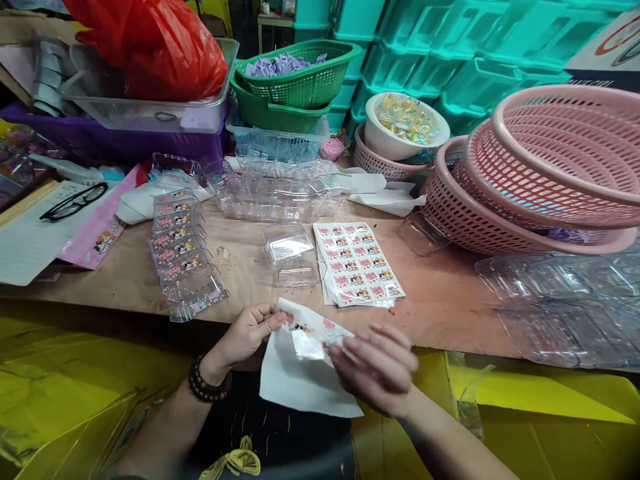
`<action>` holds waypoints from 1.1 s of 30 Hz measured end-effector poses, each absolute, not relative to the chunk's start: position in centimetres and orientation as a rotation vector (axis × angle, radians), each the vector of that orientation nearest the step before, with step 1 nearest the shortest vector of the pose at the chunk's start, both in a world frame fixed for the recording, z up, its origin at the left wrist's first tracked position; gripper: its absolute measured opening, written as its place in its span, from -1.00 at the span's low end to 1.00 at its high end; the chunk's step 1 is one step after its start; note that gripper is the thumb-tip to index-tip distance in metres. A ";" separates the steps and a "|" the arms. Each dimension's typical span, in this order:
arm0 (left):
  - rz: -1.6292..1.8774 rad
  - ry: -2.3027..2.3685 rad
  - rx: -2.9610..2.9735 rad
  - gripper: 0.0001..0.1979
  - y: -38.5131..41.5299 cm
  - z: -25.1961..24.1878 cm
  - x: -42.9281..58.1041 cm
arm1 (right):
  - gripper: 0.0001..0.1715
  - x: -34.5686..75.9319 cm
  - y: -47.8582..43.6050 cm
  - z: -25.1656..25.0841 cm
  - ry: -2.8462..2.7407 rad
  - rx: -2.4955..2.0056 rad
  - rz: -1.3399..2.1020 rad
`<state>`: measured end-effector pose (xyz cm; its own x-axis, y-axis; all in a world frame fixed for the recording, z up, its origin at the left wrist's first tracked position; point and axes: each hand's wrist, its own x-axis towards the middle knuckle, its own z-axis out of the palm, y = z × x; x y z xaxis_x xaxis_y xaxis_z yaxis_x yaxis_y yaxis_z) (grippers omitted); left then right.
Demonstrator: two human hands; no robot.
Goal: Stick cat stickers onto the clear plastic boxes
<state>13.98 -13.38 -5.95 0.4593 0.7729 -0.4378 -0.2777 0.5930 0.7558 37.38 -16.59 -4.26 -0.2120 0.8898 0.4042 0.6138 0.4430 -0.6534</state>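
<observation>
A sticker sheet [305, 373] is bent over in front of me, its white backing showing below a folded printed part. My left hand [253, 333] pinches its upper left corner between thumb and fingers. At the sheet's right side is my right hand [375, 363], blurred, with fingers bent and the fingertips at the printed part; whether a sticker is between them is unclear. Flat on the table lies a stack of cat sticker sheets [357, 263]. Left of it sit clear plastic pieces [293, 253]. Farther left, an overlapping row of clear pieces [180, 250] bears cat stickers.
Clear plastic covers [280, 193] line the back of the wooden table [440, 307]. Pink baskets [480, 193] and more clear pieces [575, 313] are on the right. Green baskets [295, 80] stand behind. Glasses [75, 200] rest on papers at the left.
</observation>
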 end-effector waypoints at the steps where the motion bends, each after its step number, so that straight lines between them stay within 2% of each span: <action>1: 0.739 0.909 0.683 -0.65 -13.2 -6.1 13.7 | -0.75 37.4 -16.0 -3.8 -1.805 -1.212 0.322; 3: 0.821 0.961 0.736 -0.75 -12.8 -6.2 13.1 | -0.53 37.3 -13.9 -3.0 -1.676 -1.131 0.165; 5: 0.911 0.926 0.772 -0.85 -12.5 -6.2 12.7 | -0.37 36.9 -11.1 -2.7 -1.783 -1.199 0.184; 7: 0.968 0.839 0.797 -0.76 -12.2 -6.1 12.5 | -0.29 36.5 -8.7 -3.1 -1.902 -1.309 0.156; 12: 0.911 1.031 0.907 -0.63 -11.7 -5.5 12.7 | -0.26 35.1 -8.0 -5.4 -1.823 -1.501 0.102; 17: 0.774 1.260 1.306 -0.28 -11.7 -5.8 13.9 | -0.19 34.6 -10.6 -6.9 -1.687 -1.433 0.041; 23: 0.886 1.417 1.562 -0.42 -11.9 -6.1 14.5 | -0.11 35.3 -12.0 -7.6 -1.811 -1.322 0.003; 28: 0.896 1.250 1.560 -0.45 -12.1 -6.3 14.6 | -0.03 35.7 -12.4 -7.4 -1.893 -1.208 -0.138; 33: 0.894 1.219 1.453 -0.50 -12.0 -6.0 14.5 | -0.09 36.8 -12.9 -4.3 -1.874 -1.258 0.368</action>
<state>14.46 -12.02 -5.99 0.2193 0.9738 -0.0594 0.2365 0.0060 0.9716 36.81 -12.88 -4.33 -0.1554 0.8679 0.4719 0.6254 0.4562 -0.6331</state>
